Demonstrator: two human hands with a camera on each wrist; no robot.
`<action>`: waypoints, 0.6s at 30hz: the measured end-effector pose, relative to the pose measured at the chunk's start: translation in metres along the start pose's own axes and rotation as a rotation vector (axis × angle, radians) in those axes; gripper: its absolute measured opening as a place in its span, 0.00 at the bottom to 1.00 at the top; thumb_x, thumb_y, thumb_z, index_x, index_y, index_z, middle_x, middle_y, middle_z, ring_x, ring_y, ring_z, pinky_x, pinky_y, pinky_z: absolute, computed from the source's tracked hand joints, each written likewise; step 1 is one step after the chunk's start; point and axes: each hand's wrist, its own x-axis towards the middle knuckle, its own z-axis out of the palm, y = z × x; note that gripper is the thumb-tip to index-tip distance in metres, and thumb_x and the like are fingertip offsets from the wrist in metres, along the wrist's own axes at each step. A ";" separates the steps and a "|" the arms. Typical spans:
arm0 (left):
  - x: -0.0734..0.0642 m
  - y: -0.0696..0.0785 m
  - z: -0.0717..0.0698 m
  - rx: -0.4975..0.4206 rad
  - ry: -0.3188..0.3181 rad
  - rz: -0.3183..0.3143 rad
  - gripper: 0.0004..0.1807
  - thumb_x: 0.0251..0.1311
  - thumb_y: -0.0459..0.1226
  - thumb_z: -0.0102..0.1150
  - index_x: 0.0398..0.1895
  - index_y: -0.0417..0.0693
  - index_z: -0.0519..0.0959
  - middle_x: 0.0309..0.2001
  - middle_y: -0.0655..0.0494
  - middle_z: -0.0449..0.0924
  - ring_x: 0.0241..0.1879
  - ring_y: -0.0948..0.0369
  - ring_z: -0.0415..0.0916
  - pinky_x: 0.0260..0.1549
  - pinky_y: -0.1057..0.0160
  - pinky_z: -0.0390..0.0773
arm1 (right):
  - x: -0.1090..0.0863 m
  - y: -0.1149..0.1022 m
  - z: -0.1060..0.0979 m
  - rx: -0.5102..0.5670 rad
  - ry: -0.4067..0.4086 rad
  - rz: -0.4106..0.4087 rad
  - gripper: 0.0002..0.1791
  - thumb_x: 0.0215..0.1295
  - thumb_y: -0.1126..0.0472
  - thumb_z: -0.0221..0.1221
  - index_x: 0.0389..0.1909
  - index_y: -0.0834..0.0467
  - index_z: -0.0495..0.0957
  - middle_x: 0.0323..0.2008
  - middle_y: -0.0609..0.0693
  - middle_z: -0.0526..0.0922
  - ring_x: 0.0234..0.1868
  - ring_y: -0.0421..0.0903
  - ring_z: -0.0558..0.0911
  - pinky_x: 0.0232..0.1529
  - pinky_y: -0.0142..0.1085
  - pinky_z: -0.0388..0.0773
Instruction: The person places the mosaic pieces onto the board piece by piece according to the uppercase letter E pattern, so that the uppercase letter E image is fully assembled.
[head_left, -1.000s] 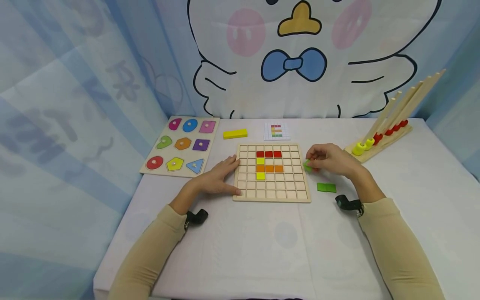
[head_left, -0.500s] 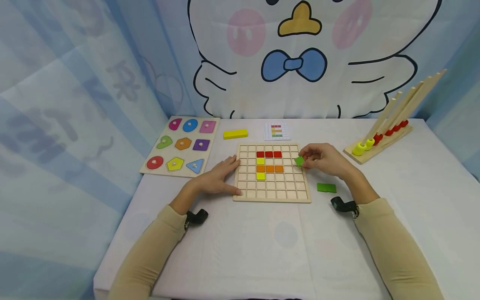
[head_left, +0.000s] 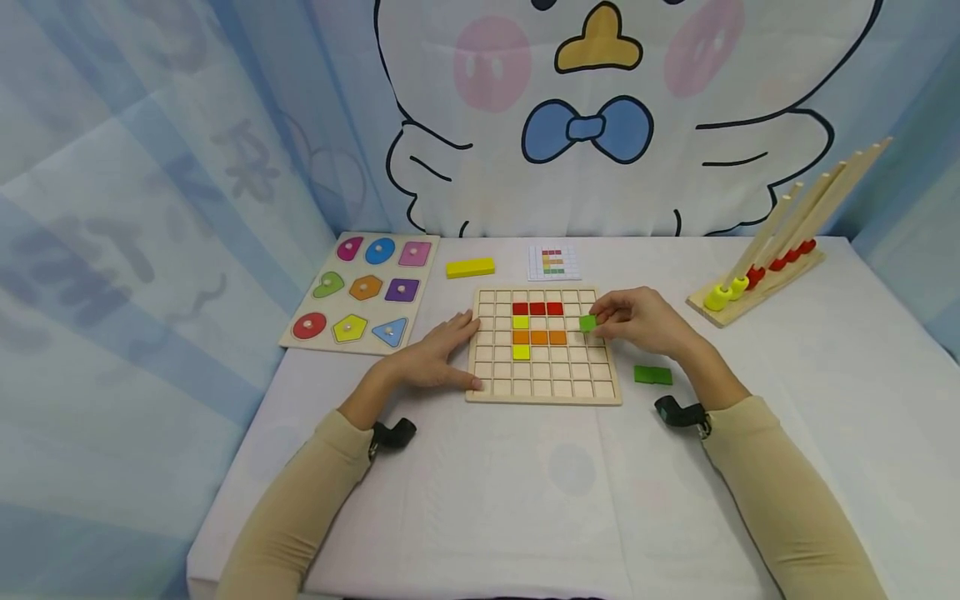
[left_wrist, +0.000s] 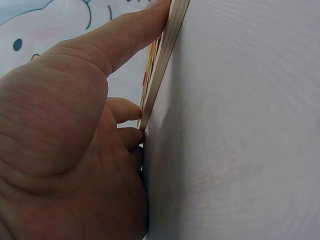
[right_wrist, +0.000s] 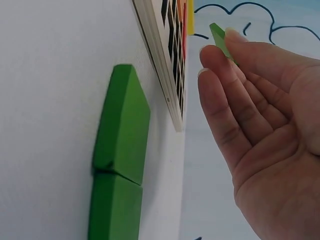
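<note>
A wooden grid board (head_left: 543, 390) lies flat mid-table, with red tiles (head_left: 537, 309), yellow tiles (head_left: 521, 352) and orange tiles (head_left: 539, 337) set in its cells. My left hand (head_left: 431, 357) rests at the board's left edge, thumb and fingers spread; the left wrist view shows the thumb (left_wrist: 125, 37) touching the rim. Between thumb and fingertips my right hand (head_left: 641, 319) pinches a green square tile (head_left: 587, 323), held above the right part of the board. Two more green tiles (head_left: 652, 376) lie side by side on the cloth right of the board, larger in the right wrist view.
Behind the board are a small pattern card (head_left: 553, 262) and a yellow block (head_left: 470, 267). A shape puzzle board (head_left: 345, 310) lies at the left. At the right stands a wooden peg rack (head_left: 765, 279) with yellow and red beads. A cartoon curtain (head_left: 585, 192) hangs behind.
My right hand has carried the green tile leftward, from beside the board's right edge to over its right columns. The left hand and the board stay where they were.
</note>
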 end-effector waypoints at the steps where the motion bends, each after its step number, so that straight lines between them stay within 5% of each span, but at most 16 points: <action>1: 0.000 0.000 0.000 0.002 -0.001 0.003 0.63 0.58 0.59 0.70 0.86 0.51 0.42 0.86 0.54 0.28 0.85 0.54 0.26 0.83 0.48 0.33 | 0.000 0.000 0.000 -0.003 0.002 0.000 0.15 0.64 0.61 0.72 0.50 0.61 0.84 0.38 0.55 0.85 0.39 0.50 0.80 0.38 0.27 0.78; 18: 0.000 0.002 -0.001 0.008 -0.004 0.002 0.63 0.57 0.59 0.71 0.86 0.51 0.42 0.86 0.53 0.29 0.85 0.54 0.25 0.83 0.47 0.33 | 0.012 -0.022 0.017 -0.032 0.005 -0.087 0.14 0.63 0.61 0.73 0.48 0.60 0.86 0.35 0.52 0.85 0.35 0.50 0.80 0.36 0.31 0.79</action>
